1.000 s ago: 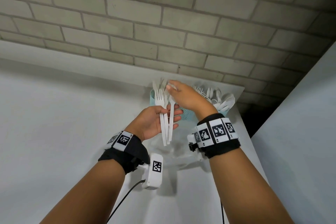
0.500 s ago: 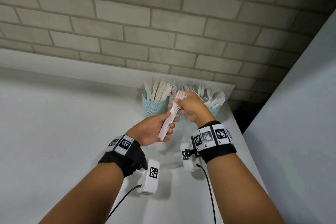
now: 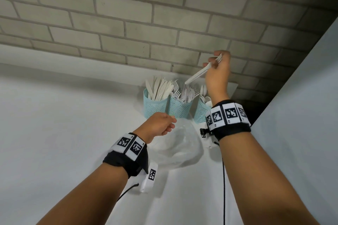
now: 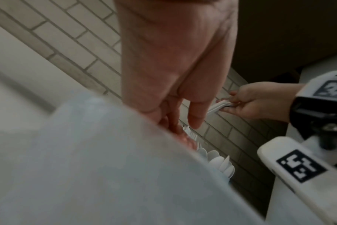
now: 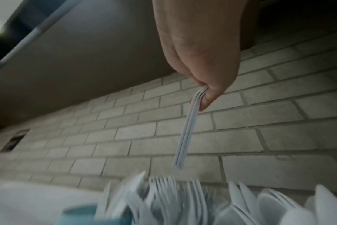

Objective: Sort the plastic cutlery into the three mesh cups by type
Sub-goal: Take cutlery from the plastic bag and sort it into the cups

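Observation:
Three teal mesh cups stand in a row at the back of the white table: the left cup (image 3: 157, 106) holds knives, the middle cup (image 3: 180, 109) forks, the right cup (image 3: 200, 114) spoons. My right hand (image 3: 214, 61) is raised above the middle and right cups and pinches a small stack of white forks (image 3: 198, 73) by the tine end. The forks' handles (image 5: 185, 137) slant down toward the forks in the middle cup. My left hand (image 3: 161, 124) hovers low in front of the cups, fingers (image 4: 194, 115) relaxed, holding nothing.
A clear plastic bowl (image 3: 181, 148) sits on the table (image 3: 64, 133) just in front of the cups, under my left hand. A brick wall (image 3: 128, 23) rises right behind the cups. A white panel (image 3: 301, 97) closes off the right side beyond the table's edge.
My right hand has taken the forks out of my left hand and lifted them up and to the right above the cups. The left hand has dropped away without them.

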Tool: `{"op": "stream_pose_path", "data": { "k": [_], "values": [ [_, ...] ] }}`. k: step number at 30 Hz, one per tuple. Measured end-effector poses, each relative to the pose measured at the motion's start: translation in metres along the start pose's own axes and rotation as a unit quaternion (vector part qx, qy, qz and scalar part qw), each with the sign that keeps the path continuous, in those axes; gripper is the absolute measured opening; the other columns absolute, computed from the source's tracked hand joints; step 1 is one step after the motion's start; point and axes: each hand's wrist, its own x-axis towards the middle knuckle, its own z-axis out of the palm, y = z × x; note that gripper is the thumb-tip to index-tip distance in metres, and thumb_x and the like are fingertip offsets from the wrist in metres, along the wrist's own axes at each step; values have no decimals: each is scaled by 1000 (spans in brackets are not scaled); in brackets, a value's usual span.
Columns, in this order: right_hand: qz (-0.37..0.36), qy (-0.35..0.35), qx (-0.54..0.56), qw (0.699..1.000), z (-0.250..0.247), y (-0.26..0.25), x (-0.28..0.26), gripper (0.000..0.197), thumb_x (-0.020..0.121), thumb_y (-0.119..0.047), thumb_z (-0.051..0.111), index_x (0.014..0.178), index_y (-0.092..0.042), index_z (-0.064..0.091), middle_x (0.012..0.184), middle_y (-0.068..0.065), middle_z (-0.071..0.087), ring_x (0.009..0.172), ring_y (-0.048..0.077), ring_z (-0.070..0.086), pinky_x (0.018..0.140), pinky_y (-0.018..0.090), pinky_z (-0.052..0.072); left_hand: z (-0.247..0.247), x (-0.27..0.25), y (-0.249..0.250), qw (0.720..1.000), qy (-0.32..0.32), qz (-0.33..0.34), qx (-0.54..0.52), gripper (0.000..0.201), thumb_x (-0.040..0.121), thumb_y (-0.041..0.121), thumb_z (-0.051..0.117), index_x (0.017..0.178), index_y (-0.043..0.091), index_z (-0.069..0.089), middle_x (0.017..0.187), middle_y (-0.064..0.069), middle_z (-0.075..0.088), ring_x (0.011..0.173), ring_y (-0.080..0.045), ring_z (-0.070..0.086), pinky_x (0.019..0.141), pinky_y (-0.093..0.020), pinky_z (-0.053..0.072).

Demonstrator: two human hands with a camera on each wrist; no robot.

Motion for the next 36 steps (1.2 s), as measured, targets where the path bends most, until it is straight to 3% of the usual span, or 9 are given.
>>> {"op": "stream_pose_path", "data": {
  "k": [6, 9, 14, 16, 20, 23, 26, 30, 36],
  "values": [
    [-27, -164, -250, 954, 19, 33, -10, 36, 87, 10, 29, 111, 0, 53, 108, 17, 56, 94, 26, 58, 77, 25, 47, -1, 0, -6, 997, 11, 26, 70, 18, 95, 20, 51, 103, 9, 63, 79, 4, 58, 69, -6, 52, 61, -15, 42],
    [-16, -294, -449, 843, 23, 43, -19, 39, 96, -9, 34, 131, -11, 50, 146, 11, 39, 139, 32, 24, 111, 43, 24, -2, 0, -9, 994, 18, 31, 101, 22, 94, 19, 52, 106, 5, 64, 79, 3, 58, 70, -5, 51, 61, -15, 41],
    [-20, -409, -542, 734, 28, 38, -20, 45, 99, -20, 31, 144, -19, 35, 158, 0, 15, 145, 31, 2, 114, 52, 8, -2, -2, -16, 977, -1, 46, 209, 22, 92, 13, 53, 107, 3, 65, 99, -3, 63, 83, -10, 57, 75, -19, 44],
    [20, -431, -510, 744, 22, 27, -18, 44, 99, -22, 31, 143, -24, 36, 158, 1, 13, 144, 32, 1, 114, 50, 6, 0, -4, -20, 951, -33, 44, 303, 24, 92, 21, 55, 109, 8, 65, 114, -3, 63, 102, -16, 58, 86, -23, 43],
    [-45, -311, -369, 875, 12, 7, -28, 41, 92, -13, 47, 131, -24, 51, 150, 5, 33, 135, 26, 27, 106, 38, 26, 7, -7, -25, 884, -88, 32, 457, 32, 93, 27, 54, 121, 13, 60, 133, -2, 51, 122, -19, 48, 100, -26, 36],
    [29, -305, -181, 935, 0, -8, -40, 25, 90, -4, 48, 98, -15, 68, 107, 3, 66, 74, 6, 58, 65, 15, 44, 10, -9, -30, 855, -92, 28, 509, 36, 95, 21, 52, 129, 11, 53, 137, -4, 47, 126, -22, 44, 102, -26, 34],
    [116, -429, -192, 875, -11, -13, -58, 24, 91, 0, 46, 87, -8, 69, 82, -3, 69, 68, 5, 62, 67, 19, 49, 13, -10, -35, 845, -68, 24, 530, 32, 95, 13, 50, 126, 7, 54, 132, -8, 52, 120, -24, 50, 97, -28, 40],
    [182, -573, -320, 732, -17, 9, -88, 17, 90, -8, 55, 103, -11, 67, 100, 3, 70, 87, 13, 65, 78, 25, 50, 17, -16, -39, 831, -85, 20, 549, 44, 92, 32, 56, 128, 8, 51, 133, -7, 50, 123, -24, 47, 98, -29, 38],
    [168, -567, -443, 674, -28, 46, -115, 65, 78, -18, 74, 137, -24, 47, 140, 1, 48, 121, 23, 51, 99, 33, 41, 15, -22, -56, 812, -84, 39, 577, 54, 91, 42, 51, 135, 12, 44, 137, -11, 44, 128, -26, 41, 106, -33, 34]
  ]
}}
